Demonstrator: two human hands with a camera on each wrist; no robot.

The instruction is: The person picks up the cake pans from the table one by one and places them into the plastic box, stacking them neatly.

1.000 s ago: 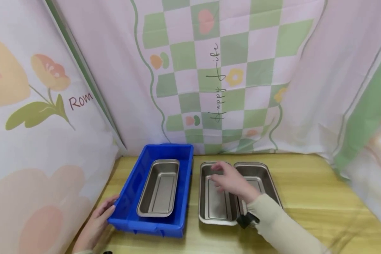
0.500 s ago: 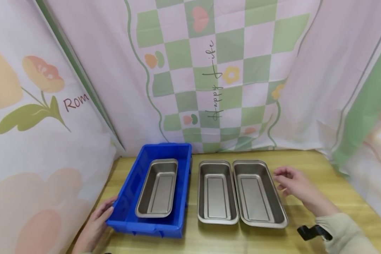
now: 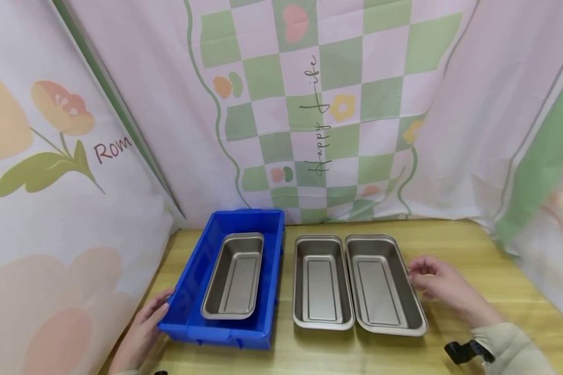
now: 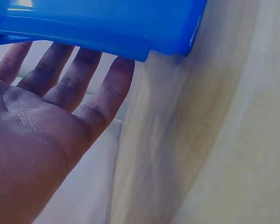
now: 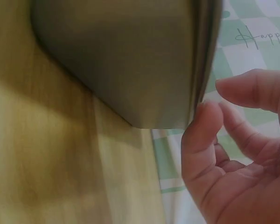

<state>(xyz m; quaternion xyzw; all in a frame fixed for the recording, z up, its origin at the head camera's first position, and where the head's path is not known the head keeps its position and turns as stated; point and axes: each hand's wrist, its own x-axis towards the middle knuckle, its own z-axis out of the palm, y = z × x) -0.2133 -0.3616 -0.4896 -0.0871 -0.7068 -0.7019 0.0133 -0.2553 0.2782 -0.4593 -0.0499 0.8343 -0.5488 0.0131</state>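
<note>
Beside the right-hand metal loaf pan (image 3: 380,291) is my right hand (image 3: 443,284), at its outer long edge. In the right wrist view, the bent index finger (image 5: 203,135) touches the pan's rim, while the thumb (image 5: 247,88) stays apart from the finger. My left hand (image 3: 143,325) touches the near left side of a blue plastic bin (image 3: 216,336). Its fingers (image 4: 91,109) reach straight up to the bin's lower-looking edge in the left wrist view; the tips are partly hidden. Inside the bin lies another metal loaf pan (image 3: 236,284).
A third metal loaf pan (image 3: 321,289) stands between the bin and the right-hand pan, close against the latter. All rest on a wooden tabletop (image 3: 469,255). Patterned curtains (image 3: 347,151) hang behind and at both sides.
My right hand has moved from above the two pans out to the right, then slightly down to the right-hand pan's outer rim. The left hand stays at the bin.
</note>
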